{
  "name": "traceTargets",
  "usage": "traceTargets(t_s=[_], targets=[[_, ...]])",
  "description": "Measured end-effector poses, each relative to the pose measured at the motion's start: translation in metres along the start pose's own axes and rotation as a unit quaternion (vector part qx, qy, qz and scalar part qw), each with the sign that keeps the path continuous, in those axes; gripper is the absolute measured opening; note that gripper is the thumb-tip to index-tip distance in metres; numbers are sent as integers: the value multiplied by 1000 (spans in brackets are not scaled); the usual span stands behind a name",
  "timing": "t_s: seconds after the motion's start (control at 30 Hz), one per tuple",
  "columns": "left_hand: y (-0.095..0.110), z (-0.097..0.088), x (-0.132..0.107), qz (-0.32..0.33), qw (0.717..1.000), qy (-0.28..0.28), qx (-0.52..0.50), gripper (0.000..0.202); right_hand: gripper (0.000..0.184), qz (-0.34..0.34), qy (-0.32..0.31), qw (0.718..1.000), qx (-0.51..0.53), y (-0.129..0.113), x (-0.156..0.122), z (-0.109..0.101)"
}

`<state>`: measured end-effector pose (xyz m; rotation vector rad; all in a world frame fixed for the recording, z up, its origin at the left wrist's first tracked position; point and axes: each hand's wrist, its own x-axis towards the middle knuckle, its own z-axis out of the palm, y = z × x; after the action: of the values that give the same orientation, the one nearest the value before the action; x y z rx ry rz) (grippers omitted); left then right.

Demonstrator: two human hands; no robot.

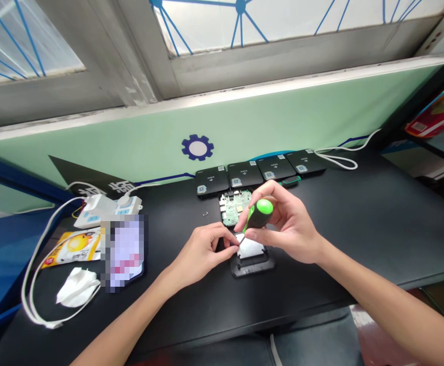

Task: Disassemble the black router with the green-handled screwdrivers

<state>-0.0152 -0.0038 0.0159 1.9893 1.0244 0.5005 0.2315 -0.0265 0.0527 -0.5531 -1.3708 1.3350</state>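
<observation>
My right hand (pixel 286 223) grips a screwdriver (pixel 259 213) with a black and bright green handle, its shaft slanting down to the left. Fingers pinched together, my left hand (pixel 207 249) meets the screwdriver's tip at the left edge of a black plastic cover (pixel 253 266); what those fingers hold is too small to make out. A silvery white plate (pixel 251 247) lies on the cover. Just behind, a green circuit board (pixel 231 206) sits in a black housing, its right side partly hidden by my right hand. Tiny screws (pixel 205 213) lie left of the board.
Several black boxes (pixel 245 174) line the wall, with another green tool (pixel 291 181) in front. Leftward are a white power strip (pixel 107 209), a yellow packet (pixel 73 247), a blurred-out phone (pixel 126 251), crumpled tissue (pixel 77 287) and a looped white cable (pixel 27 300). The desk's front edge (pixel 222 335) runs nearby.
</observation>
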Motion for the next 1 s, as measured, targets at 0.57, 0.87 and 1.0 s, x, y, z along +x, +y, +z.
traceTargets(t_s=[0.57, 0.87, 1.0], targets=[[9, -4, 0, -21, 999, -42, -4, 34, 31, 32, 0, 999, 10, 0, 0, 0], [8, -2, 1, -6, 999, -43, 2, 32, 45, 66, 2, 998, 19, 3, -1, 3], [5, 0, 0, -4, 999, -36, -3, 25, 42, 52, 11, 998, 16, 2, 0, 4]])
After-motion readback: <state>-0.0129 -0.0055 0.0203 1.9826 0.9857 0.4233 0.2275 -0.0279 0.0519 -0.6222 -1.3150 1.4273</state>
